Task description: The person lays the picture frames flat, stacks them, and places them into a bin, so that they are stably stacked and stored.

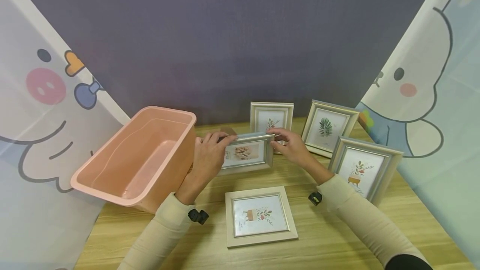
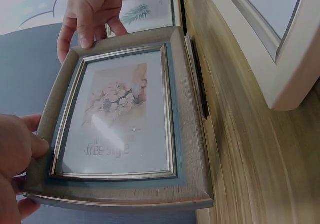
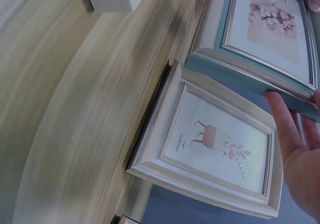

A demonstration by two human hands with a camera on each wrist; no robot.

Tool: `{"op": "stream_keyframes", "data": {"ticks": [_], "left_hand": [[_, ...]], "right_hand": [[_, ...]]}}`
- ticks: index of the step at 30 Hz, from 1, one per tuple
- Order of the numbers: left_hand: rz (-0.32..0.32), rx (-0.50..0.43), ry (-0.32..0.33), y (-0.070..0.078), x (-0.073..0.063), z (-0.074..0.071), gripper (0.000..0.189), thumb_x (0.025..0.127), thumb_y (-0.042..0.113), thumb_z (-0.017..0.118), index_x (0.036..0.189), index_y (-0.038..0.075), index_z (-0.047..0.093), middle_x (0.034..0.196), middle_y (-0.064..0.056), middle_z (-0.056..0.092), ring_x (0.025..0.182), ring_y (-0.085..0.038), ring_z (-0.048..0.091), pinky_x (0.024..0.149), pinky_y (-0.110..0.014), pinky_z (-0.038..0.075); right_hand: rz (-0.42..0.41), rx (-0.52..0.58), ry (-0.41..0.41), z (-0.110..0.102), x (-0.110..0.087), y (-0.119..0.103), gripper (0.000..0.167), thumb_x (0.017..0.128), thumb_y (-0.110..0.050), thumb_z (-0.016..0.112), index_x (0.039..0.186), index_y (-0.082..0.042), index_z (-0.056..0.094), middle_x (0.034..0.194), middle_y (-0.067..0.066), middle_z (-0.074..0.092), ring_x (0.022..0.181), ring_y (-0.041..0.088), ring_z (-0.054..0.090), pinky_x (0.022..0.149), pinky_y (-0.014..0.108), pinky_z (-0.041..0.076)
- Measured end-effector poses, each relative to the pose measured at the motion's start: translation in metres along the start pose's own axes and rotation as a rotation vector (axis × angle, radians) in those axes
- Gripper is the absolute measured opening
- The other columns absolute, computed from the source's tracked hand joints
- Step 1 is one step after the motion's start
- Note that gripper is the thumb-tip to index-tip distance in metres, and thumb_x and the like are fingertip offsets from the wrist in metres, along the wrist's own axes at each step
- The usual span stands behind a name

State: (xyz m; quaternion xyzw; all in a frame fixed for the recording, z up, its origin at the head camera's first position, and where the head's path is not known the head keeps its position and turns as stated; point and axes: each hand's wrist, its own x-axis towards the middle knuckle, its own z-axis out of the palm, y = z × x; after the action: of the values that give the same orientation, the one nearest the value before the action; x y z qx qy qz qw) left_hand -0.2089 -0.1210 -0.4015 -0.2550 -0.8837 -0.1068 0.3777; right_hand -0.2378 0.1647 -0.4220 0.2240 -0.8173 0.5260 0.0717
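Note:
Both hands hold a grey-brown picture frame with a blue inner border, turned sideways and tilted. Its print shows a bunch of pale flowers above the words "free style". My left hand grips one end, thumb on the front and fingers behind. At the opposite end my right hand pinches the frame's border, its thumb also on the front in the left wrist view. Behind it stands a cream picture frame with a plant print, partly hidden. A whitish picture frame lies flat on the table nearer to me.
A pink plastic bin stands at the left, beside my left forearm. To the right, a picture frame with a green leaf print and another with a potted plant print stand upright on the wooden table. A dark wall rises behind.

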Motion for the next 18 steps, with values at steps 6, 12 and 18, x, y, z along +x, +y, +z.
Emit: {"op": "stream_keyframes", "data": {"ticks": [6,12,18], "left_hand": [[-0.008,-0.025,-0.021,-0.0002,0.0011,-0.0020,0.036,0.098,0.004,0.062,0.118,0.031,0.075,0.114,0.000,0.073,0.100,-0.027,0.068,0.064,-0.042,0.038],[-0.036,-0.107,-0.055,-0.0028,0.0023,-0.0068,0.029,0.098,0.008,0.066,0.117,0.027,0.075,0.118,-0.002,0.072,0.105,-0.029,0.068,0.069,-0.041,0.040],[-0.063,-0.190,-0.032,-0.0067,0.0040,-0.0083,0.023,0.093,0.011,0.073,0.113,0.023,0.077,0.115,-0.006,0.074,0.105,-0.033,0.067,0.075,-0.045,0.048]], "right_hand": [[-0.030,-0.025,0.026,-0.0005,-0.0008,0.0016,0.036,0.091,0.008,0.069,0.127,0.004,0.065,0.134,0.026,0.063,0.107,0.045,0.069,0.064,0.020,0.059],[-0.071,-0.068,0.049,-0.0034,-0.0010,0.0010,0.032,0.092,0.002,0.072,0.123,-0.003,0.069,0.128,0.019,0.068,0.103,0.037,0.072,0.065,0.019,0.057],[-0.034,0.000,0.037,-0.0065,-0.0017,-0.0028,0.032,0.093,0.003,0.069,0.125,0.001,0.067,0.120,0.025,0.069,0.088,0.040,0.074,0.066,0.025,0.061]]}}
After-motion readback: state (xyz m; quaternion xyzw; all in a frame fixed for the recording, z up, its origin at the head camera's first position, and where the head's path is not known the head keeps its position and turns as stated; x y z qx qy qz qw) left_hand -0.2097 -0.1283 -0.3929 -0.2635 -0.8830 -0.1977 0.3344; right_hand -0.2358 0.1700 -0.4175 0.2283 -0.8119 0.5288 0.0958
